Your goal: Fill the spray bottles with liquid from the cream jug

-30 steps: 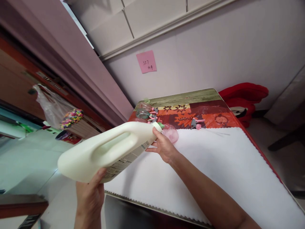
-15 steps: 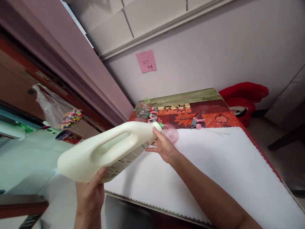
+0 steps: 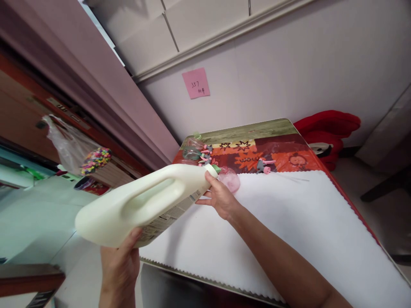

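Observation:
A large cream-coloured jug (image 3: 105, 209) with a moulded handle is tilted over the table, its neck toward the far side. My left hand (image 3: 120, 265) supports it near the base, thumb on the label side. Around the neck, my right hand (image 3: 220, 194) grips with the thumb just below the white collar. A green spout (image 3: 216, 168) pokes out beyond the collar, close to a pink transparent bottle (image 3: 230, 180). Whether liquid is flowing cannot be seen. A grey and pink spray head (image 3: 264, 166) with a thin tube lies to the right.
Several clear bottles and more spray heads (image 3: 206, 155) lie at the table's far left. A white mat (image 3: 289, 222) covers the near part of the table. A red plush toy (image 3: 330, 137) sits behind the right edge; a plastic bag (image 3: 69, 145) hangs at left.
The jug's base has dipped very slightly down and left with my left hand. Otherwise the scene only shifts a little with the camera.

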